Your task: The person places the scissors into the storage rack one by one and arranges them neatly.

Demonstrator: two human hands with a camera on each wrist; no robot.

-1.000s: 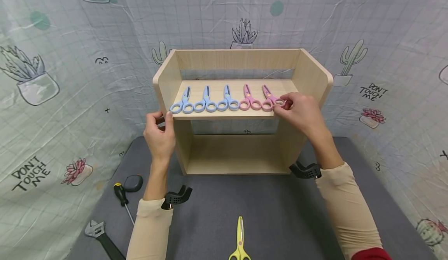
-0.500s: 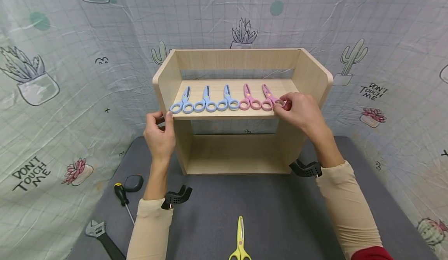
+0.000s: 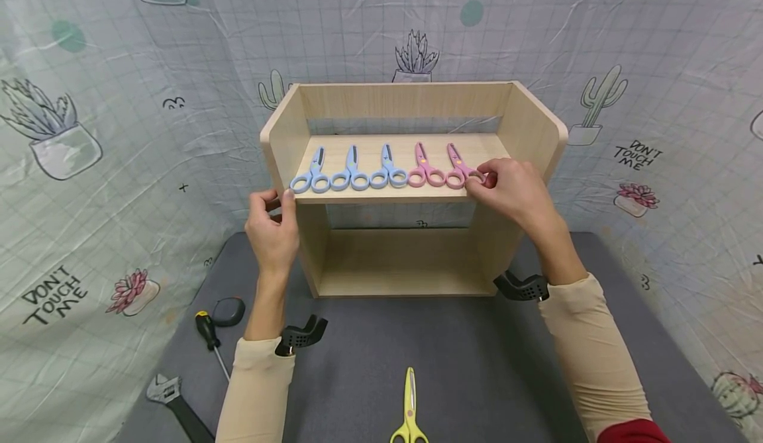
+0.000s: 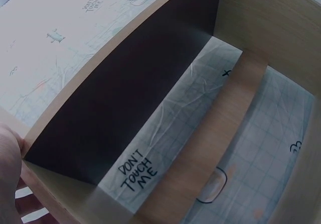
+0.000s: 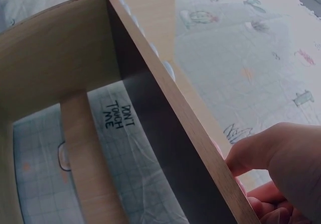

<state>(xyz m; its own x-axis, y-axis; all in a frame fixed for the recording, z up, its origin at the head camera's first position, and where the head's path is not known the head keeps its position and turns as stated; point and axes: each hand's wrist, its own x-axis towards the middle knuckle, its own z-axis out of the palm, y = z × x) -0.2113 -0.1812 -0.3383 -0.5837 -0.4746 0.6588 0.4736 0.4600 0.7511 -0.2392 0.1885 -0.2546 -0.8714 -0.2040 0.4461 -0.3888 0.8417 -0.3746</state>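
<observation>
A light wooden shelf unit [image 3: 286,132] stands on the dark grey table. On its upper board lie three blue scissors [image 3: 350,170] and two pink scissors [image 3: 424,167] in a row, handles toward me. My right hand [image 3: 511,188] pinches the handle ring of the rightmost pink scissors [image 3: 460,168]. My left hand [image 3: 271,228] grips the front left corner of the upper board. The left wrist view shows the underside of the shelf [image 4: 130,93] with my left hand [image 4: 10,158] at its edge. The right wrist view shows the board's edge [image 5: 175,98] and my right hand [image 5: 281,163].
Yellow scissors [image 3: 408,408] lie on the table near me. At the left front are a black-and-yellow screwdriver [image 3: 208,334], a round black tape measure [image 3: 228,311] and a wrench [image 3: 173,403]. Printed cloth hangs behind and on both sides.
</observation>
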